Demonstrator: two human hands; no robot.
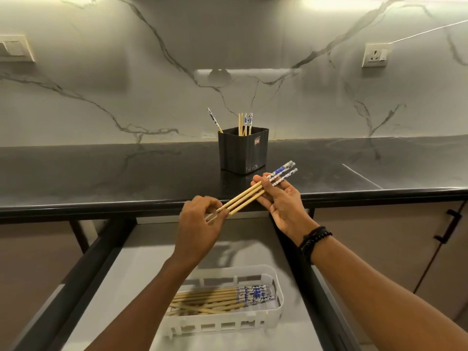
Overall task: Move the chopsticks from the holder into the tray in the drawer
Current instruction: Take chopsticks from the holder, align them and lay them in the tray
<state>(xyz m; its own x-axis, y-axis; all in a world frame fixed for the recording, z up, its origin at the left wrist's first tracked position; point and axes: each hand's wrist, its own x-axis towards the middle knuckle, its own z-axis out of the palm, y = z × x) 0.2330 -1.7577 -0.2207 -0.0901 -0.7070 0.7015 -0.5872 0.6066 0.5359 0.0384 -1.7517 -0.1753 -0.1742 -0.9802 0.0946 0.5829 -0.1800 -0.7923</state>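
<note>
Three chopsticks were held side by side in the air, above the far edge of the open drawer and just near of the counter. The left hand pinched their thin plain tips with curled fingers; the right hand carried the blue-patterned ends, fingers under them and thumb pressed on top. So both grips were narrow and closed on the same bundle.

The white tray lay in the near part of the drawer, with many chopsticks in the tray already, patterned ends to the right. A few more stood in the black holder on the counter, one leaning to the left.

The main risk, in my judgement, was that the bundle would fan apart; the sticks are round and smooth, and only a light pinch at each end kept them together. If one hand let go too early, a stick could roll off the fingers and fall on the drawer floor beside the tray, or behind the drawer.

A second risk was the lowering itself: the sticks were held slanted, not along the tray; without turning them first, an end could catch the tray wall and tip out. They could also land crossed over the pile — some sticks there already lay askew.
</note>
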